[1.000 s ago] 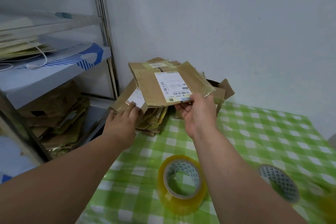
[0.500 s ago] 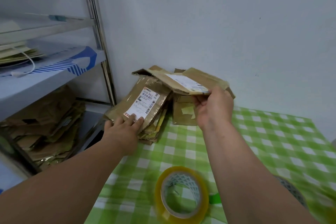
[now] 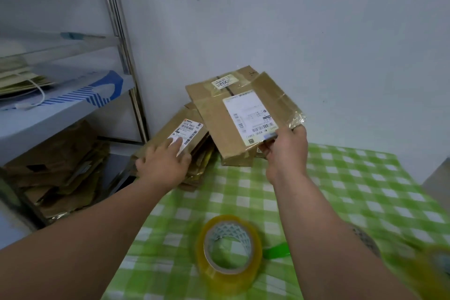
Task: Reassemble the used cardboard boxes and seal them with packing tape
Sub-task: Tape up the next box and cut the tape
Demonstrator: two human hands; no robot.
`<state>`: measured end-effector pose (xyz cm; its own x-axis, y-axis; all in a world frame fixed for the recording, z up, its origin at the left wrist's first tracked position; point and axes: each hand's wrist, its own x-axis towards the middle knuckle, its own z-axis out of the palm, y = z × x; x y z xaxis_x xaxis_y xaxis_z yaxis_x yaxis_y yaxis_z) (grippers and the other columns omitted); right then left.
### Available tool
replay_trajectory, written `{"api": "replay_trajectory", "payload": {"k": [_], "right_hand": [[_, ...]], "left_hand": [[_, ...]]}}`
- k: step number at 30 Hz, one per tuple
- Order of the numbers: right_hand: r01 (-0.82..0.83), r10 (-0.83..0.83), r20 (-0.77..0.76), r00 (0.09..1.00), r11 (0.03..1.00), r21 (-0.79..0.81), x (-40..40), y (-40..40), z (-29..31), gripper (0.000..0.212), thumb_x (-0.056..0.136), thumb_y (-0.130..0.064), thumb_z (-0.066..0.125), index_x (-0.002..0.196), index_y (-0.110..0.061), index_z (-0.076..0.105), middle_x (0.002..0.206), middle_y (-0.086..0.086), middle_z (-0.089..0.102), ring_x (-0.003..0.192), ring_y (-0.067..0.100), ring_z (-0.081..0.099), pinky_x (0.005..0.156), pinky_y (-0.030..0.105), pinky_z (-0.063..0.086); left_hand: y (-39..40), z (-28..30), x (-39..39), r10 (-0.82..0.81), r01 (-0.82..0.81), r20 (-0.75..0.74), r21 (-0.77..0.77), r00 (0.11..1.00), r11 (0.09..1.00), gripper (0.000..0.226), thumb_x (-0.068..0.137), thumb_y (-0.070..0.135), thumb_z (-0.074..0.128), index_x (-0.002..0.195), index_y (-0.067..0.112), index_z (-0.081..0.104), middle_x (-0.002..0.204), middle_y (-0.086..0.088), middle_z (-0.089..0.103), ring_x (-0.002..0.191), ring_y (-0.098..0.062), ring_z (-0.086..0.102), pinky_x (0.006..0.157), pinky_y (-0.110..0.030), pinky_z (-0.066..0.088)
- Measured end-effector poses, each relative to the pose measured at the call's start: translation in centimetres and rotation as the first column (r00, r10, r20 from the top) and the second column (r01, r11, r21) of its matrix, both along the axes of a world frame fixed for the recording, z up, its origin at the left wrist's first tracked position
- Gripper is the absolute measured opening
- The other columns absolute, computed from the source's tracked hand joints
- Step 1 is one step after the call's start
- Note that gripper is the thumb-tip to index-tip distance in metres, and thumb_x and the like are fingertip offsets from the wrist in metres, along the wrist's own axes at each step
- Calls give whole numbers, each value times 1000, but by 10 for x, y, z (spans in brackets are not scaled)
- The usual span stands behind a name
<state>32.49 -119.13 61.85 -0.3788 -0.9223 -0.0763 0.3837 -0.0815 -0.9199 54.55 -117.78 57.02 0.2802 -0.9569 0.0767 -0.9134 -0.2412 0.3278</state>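
R hand [image 3: 283, 147] pinches flat box [image 3: 239, 114] by near corner, long axis tilted up-left; L hand [image 3: 163, 161] flat on stack [image 3: 175, 139].

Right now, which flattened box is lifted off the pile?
The flattened box with the big white label, pinched by the right hand. The other labelled one stays on the pile under the left hand.

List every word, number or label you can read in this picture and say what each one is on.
"3002", upside down, with a further character unclear: small white sticker at the top of the flattened box held by the right hand.
Large shipping label on that box: barcodes and print too blurred to read.
Label on the pile's top box, under the left hand: a number line, too blurred to read surely.
Tape roll: no text.
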Motion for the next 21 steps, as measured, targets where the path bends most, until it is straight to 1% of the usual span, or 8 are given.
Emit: {"api": "replay_trajectory", "payload": {"k": [3, 5, 7, 11, 13, 16, 18, 21], "right_hand": [[-53, 50, -78, 996, 998, -32, -7, 18, 0, 31, 89, 0, 38, 110, -18, 52, 101, 7, 72, 88, 28, 70, 76, 44, 59], [-87, 78, -161, 984, 995, -48, -14, 30, 1, 30, 89, 1, 39, 104, -22, 52, 96, 4, 71, 83, 26, 68, 76, 45, 60], [-122, 101, -266, 959, 991, -62, -21, 40, 0, 30, 91, -1, 41, 103, -26, 53, 95, 2, 69, 85, 24, 68, 79, 44, 59], [-160, 109, -403, 909, 983, -93, -36, 61, -3, 31, 99, -7, 43, 121, -27, 48, 96, 0, 69, 83, 14, 68, 73, 31, 56], [-147, 95, -374, 923, 983, -113, -44, 71, -4, 27, 100, -9, 45, 119, -29, 47, 95, -3, 70, 73, 3, 66, 61, 20, 51], [-94, 55, -319, 946, 990, -108, -53, 84, -3, 19, 101, -14, 50, 102, -33, 50, 91, -6, 68, 79, 14, 67, 70, 33, 55], [-59, 23, -292, 956, 991, -117, -59, 92, -4, 18, 99, -15, 52, 98, -33, 51, 93, -2, 69, 85, 21, 67, 81, 44, 56], [-13, -18, -264, 964, 993, -115, -70, 104, -8, 20, 97, -16, 53, 95, -35, 52, 92, -1, 68, 84, 25, 65, 81, 46, 54]], "left_hand": [[2, 18, -1, 20, -82, -329, -177, 944, 981, 50, 102, 46, 36, 151, 35, 34, 157, -2, 34, 143, -30, 29, 115, -51, 24], [4, 31, -1, -27, -156, -605, -248, 796, 956, 52, 104, 45, 36, 152, 28, 33, 158, -5, 32, 143, -28, 31, 117, -49, 26], [11, 45, -5, -68, -203, -755, -261, 652, 944, 55, 103, 44, 41, 154, 28, 28, 161, -3, 26, 144, -25, 31, 117, -45, 27], [30, 62, -16, -94, -136, -722, -254, 685, 958, 64, 100, 39, 53, 156, 30, 23, 162, 0, 23, 146, -24, 28, 115, -42, 28], [39, 65, -20, -85, -107, -730, -212, 678, 971, 63, 98, 36, 58, 153, 31, 29, 156, -1, 36, 138, -25, 42, 109, -41, 38], [48, 64, -27, -119, -11, -837, -148, 535, 989, 39, 97, 25, 59, 135, 28, 52, 126, -3, 66, 104, -20, 66, 81, -36, 54], [54, 64, -32, -143, -5, -874, -164, 465, 986, 36, 98, 19, 57, 133, 27, 55, 112, -4, 71, 98, -23, 69, 82, -41, 58], [65, 71, -45, -192, -38, -880, -231, 434, 972, 29, 101, 16, 52, 126, 28, 59, 102, -2, 72, 91, -19, 70, 74, -38, 58]]}}
